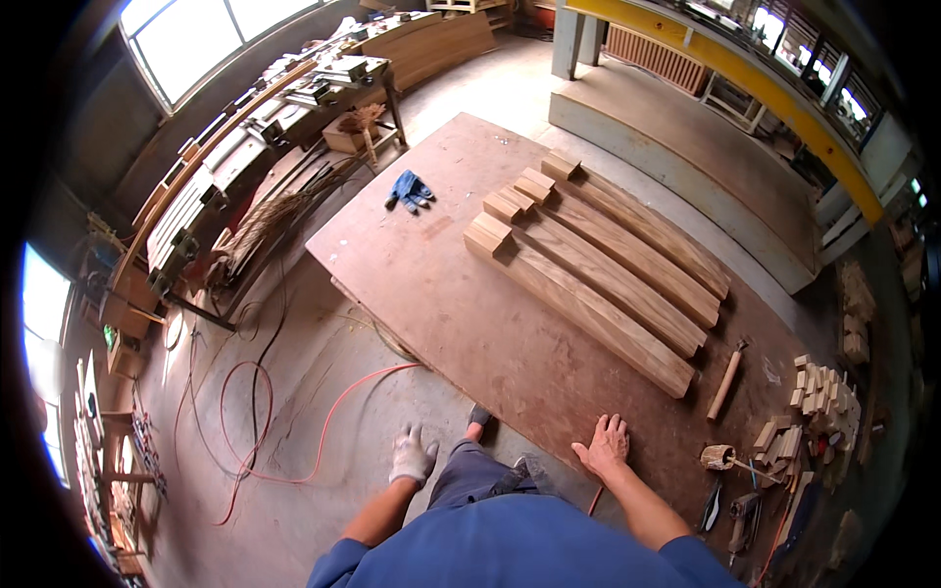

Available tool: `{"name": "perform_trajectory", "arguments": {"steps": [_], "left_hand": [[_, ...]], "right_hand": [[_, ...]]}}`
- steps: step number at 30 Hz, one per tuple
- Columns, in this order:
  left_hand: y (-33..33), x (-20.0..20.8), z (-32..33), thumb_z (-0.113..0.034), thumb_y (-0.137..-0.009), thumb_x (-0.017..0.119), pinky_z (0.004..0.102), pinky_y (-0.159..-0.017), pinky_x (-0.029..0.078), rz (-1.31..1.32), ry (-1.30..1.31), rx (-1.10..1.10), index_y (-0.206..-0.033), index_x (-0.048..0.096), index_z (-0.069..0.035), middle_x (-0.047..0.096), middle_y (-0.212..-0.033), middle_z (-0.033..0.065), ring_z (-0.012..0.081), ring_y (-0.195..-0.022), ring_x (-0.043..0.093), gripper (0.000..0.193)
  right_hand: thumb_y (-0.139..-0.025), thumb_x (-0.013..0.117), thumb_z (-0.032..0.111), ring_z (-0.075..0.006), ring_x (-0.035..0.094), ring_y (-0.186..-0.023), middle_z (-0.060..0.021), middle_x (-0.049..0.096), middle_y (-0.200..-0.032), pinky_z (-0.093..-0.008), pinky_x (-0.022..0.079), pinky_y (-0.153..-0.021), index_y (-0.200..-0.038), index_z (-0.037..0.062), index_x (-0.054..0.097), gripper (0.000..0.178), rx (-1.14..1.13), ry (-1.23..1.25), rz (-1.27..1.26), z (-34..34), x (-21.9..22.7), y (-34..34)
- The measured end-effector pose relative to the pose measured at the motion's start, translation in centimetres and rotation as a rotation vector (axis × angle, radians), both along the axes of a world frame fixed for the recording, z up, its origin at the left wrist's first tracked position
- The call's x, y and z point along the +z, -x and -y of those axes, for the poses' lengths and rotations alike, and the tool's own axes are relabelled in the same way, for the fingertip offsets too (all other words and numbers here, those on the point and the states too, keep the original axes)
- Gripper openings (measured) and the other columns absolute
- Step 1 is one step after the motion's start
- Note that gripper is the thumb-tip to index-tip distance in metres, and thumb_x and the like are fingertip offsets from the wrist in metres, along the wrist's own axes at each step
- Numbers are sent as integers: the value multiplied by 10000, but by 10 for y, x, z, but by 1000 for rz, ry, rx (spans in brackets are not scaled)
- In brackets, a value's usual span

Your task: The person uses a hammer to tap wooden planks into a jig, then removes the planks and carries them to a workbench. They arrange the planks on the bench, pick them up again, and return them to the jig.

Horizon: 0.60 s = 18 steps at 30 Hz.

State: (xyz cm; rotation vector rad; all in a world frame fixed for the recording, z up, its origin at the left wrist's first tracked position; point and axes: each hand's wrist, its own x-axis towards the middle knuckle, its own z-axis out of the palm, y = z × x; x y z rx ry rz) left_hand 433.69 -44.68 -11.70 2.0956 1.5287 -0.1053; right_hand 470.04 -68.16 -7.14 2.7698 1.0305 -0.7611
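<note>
My left hand (414,458), in a pale grey-white glove, hangs in the air beside the workbench with its fingers apart and nothing in it. My bare right hand (604,447) rests on the near edge of the brown bench top (441,284), fingers spread. Beyond it lie several long square wooden legs (598,309) side by side, each with short blocks at its far end. To their right is a tool with a long wooden handle (725,384). A crumpled blue glove (410,191) sits toward the far left of the bench.
At right are stacked wood blocks (823,397), a round pot with a stick (718,457), and a power tool (745,519). A red hose (343,397) and cables loop over the floor at left. A clamp rack (225,167) stands far left, a yellow-beamed machine (745,78) far right.
</note>
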Motion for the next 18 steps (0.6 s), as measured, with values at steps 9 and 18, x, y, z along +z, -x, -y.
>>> {"name": "perform_trajectory", "arguments": {"steps": [9, 18], "left_hand": [[240, -114, 248, -604, -950, 591, 428, -1182, 457, -356, 654, 357, -1316, 768, -243, 695, -1409, 123, 379, -1348, 623, 543], [288, -83, 336, -584, -928, 628, 437, -1137, 488, -128, 609, 491, -1270, 786, -207, 681, -1398, 170, 358, -1322, 638, 533]], "right_hand": [[-892, 762, 560, -446, 260, -1579, -301, 243, -1709, -537, 330, -1264, -1624, -42, 317, 1048, 103, -39, 15, 33, -8, 10], [-876, 795, 453, -445, 476, -1399, -280, 460, -1546, -509, 443, -1148, -1449, -46, 514, 810, 457, -2, 48, -2, 6, 81]]}}
